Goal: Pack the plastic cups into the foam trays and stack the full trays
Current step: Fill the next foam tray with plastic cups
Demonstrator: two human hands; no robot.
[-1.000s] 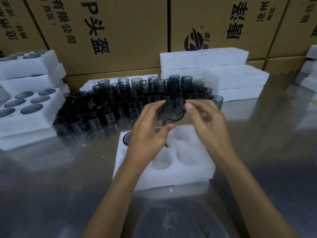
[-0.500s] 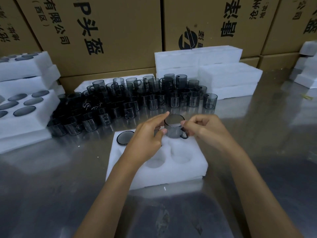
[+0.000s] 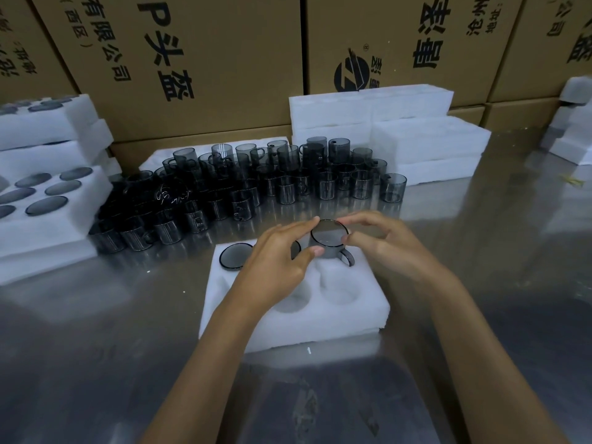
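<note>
From the head view I count one cup point(image 3: 236, 255) already seated in the far-left pocket of the foam tray point(image 3: 346, 318); another may sit behind my left hand point(image 3: 278, 262), and the two near pockets gape bare. Many loose cups point(image 3: 288, 177) wait behind, and filled trays point(image 3: 48, 200) sit stacked at left. Both hands pinch the smoky, see-through mug point(image 3: 330, 240), bottom up with its handle toward me, over the far-right pocket; the right hand point(image 3: 382, 243) curls at its rim.
</note>
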